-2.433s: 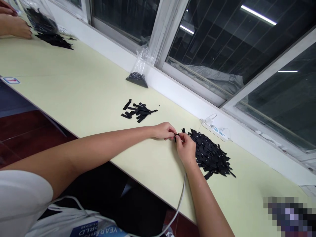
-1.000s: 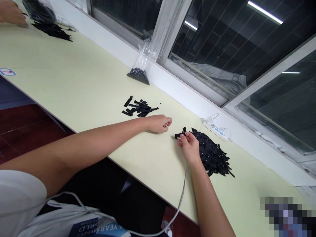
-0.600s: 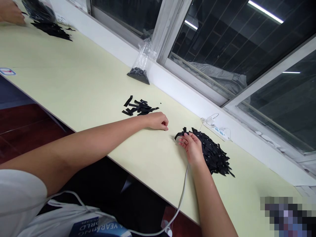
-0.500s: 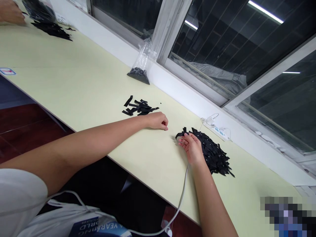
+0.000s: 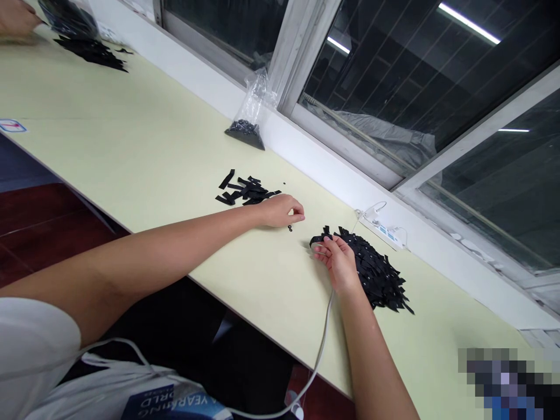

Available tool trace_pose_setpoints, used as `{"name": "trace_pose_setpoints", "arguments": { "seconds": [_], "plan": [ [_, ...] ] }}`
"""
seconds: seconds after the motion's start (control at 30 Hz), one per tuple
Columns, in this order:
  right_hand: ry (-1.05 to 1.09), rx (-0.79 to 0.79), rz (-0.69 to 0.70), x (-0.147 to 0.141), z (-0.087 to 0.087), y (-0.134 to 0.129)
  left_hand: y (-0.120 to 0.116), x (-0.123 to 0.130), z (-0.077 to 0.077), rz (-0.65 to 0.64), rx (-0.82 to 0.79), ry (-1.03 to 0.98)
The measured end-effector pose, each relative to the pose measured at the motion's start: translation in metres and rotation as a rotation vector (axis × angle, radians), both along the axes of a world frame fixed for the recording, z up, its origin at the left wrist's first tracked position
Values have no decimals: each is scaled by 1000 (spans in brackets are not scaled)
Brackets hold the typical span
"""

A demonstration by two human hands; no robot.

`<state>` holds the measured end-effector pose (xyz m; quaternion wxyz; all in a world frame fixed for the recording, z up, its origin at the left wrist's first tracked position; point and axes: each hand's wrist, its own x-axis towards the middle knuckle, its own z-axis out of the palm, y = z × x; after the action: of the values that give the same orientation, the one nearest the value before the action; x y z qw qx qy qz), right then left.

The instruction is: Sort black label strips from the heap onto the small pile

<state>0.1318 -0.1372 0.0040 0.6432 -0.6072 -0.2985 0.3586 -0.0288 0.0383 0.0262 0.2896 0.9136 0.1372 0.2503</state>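
My left hand rests on the table with thumb and forefinger pinched together; anything between the tips is too small to make out. Just below it lie small black rings. In my right hand is a black fabric strip, gripped between thumb and fingers, with a pale edge showing under it. That hand is beside a large pile of black strips, partly hidden by the hand and wrist. Behind my left wrist lies a smaller group of black strips.
A clear plastic bag with black pieces stands against the wall ledge. A white cable runs under my right wrist. A power strip lies by the window. At the far left, another person's hand is near more black strips.
My left hand has shifted slightly right and up, its fingertips now further out, and small black rings show below it. My right hand stays nearly still with the strip.
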Motion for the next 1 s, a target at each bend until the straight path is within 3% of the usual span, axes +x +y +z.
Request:
{"name": "trace_pose_setpoints", "arguments": {
  "seconds": [0.13, 0.27, 0.7, 1.0],
  "plan": [
    [-52, 36, 35, -7, 4, 0, -30, 6, 5, -133, -121, -89],
    [-131, 79, 43, -12, 6, -1, -48, 12, 1, -215, -166, -94],
    [-256, 129, -39, -6, 2, 0, -42, 11, 5, -102, -155, -120],
    [-231, 119, -59, -7, 2, 0, -42, 9, 8, -55, -202, -87]
  ]
}}
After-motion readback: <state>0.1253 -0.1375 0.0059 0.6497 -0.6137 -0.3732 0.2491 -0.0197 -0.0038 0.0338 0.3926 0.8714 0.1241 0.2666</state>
